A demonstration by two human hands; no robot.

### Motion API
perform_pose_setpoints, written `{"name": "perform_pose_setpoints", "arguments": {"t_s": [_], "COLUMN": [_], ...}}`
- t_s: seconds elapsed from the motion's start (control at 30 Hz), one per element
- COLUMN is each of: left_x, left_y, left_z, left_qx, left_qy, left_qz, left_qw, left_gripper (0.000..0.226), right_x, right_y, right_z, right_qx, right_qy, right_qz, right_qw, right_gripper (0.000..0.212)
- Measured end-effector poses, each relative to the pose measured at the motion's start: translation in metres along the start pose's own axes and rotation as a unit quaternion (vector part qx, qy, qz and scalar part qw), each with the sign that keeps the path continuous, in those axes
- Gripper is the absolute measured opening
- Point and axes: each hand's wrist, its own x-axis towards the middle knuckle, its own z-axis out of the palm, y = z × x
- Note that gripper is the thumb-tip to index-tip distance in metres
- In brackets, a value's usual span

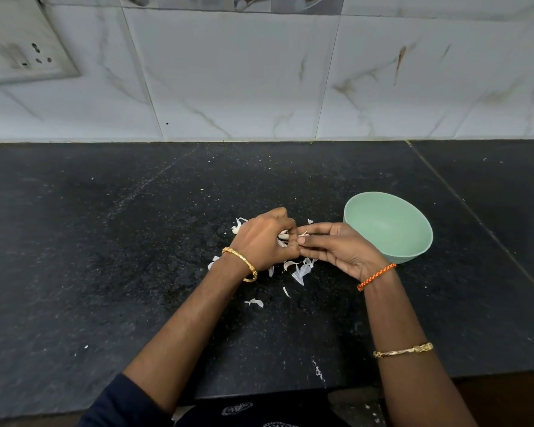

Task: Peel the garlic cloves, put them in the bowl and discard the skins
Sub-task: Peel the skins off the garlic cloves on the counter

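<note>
Garlic clove [284, 235] sits pinched in curled left hand [264, 241] w/ right hand [336, 246] fingertips [302, 240] picking its skin, mid-counter; green bowl [413, 257] just right, nearer right hand.

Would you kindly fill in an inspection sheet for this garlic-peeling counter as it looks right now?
Surface: dark stone counter, speckled with white flecks.
Job's things: green bowl upright, right of the hands; no cloves visible inside. Garlic between the hands, mostly hidden.
Clutter: loose garlic skins scattered under and near the hands.
Grippers: left hand curled round the garlic; right hand pinches at it with its fingertips.
Cables: nothing seen.
Surroundings: marbled wall tiles; wall socket upper left.
</note>
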Motion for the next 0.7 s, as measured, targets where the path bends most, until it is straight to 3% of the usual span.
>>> {"name": "perform_pose_setpoints", "arguments": {"t_s": [0.23, 0.43, 0.7], "left_x": [0.0, -0.002, 0.004], "left_y": [0.001, 0.002, -0.007], "left_z": [0.002, 0.003, -0.003], "left_qx": [0.027, 0.04, 0.069], "left_qy": [0.029, 0.01, 0.071], "left_qz": [-0.003, 0.012, 0.022], "left_qw": [0.999, 0.999, 0.995], "left_gripper": [0.02, 0.021, 0.015], "right_x": [-0.001, -0.001, -0.004], "right_y": [0.005, 0.002, -0.006], "right_z": [0.005, 0.002, -0.002], "right_qx": [0.048, -0.006, -0.033], "right_qy": [0.023, 0.009, -0.033], "right_qz": [-0.016, 0.016, 0.03], "right_qw": [0.998, 1.0, 0.998], "right_gripper": [0.01, 0.019, 0.012]}}
